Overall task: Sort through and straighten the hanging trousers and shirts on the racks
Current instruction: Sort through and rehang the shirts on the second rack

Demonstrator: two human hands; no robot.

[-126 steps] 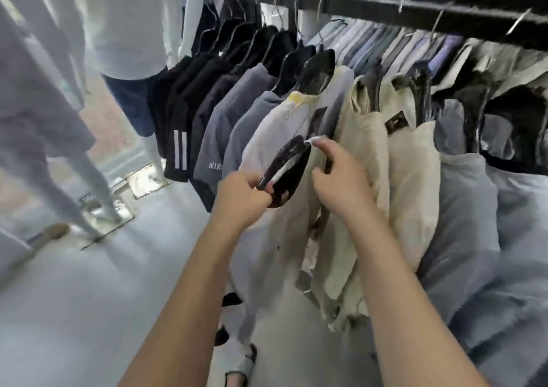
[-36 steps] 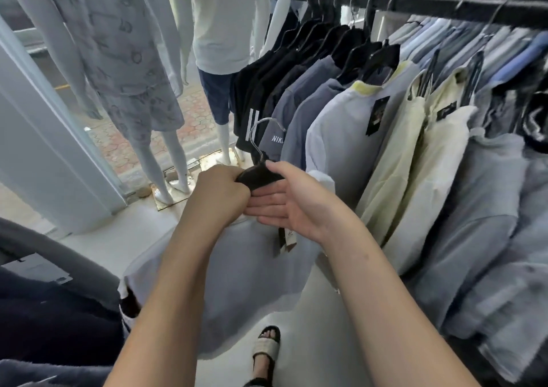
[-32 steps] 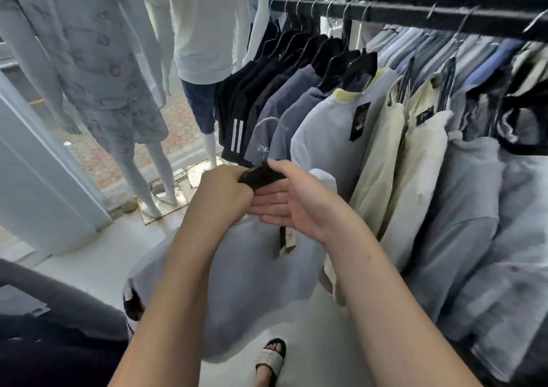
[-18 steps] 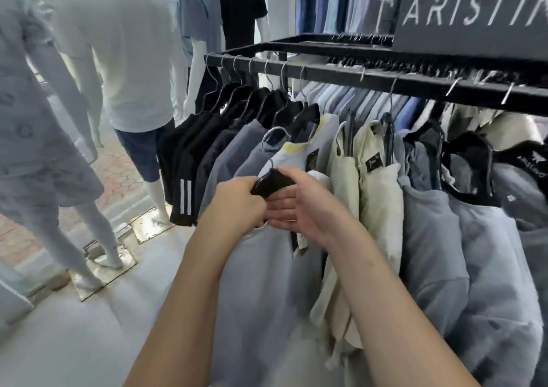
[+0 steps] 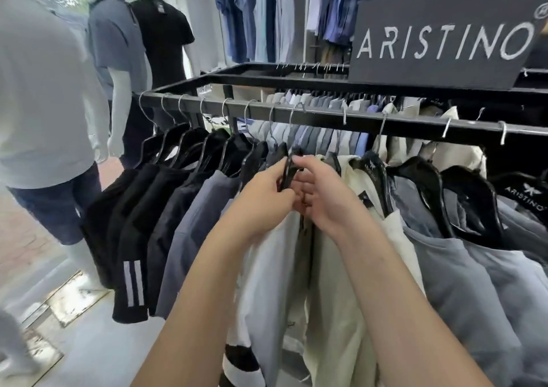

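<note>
A clothes shop: under an ARISTINO sign (image 5: 444,40), a black rack rail (image 5: 370,123) is crowded with garments.
A black hanger (image 5: 289,169) bearing a pale shirt (image 5: 275,262) is pinched just below the rail by the left hand (image 5: 267,191) and the right hand (image 5: 323,197). Hanging seems the step in hand; next the hook must be seated and the shirt squared.

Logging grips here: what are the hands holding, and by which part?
Both the left hand and right hand grip one black hanger at its top; a pale shirt hangs from it.
</note>
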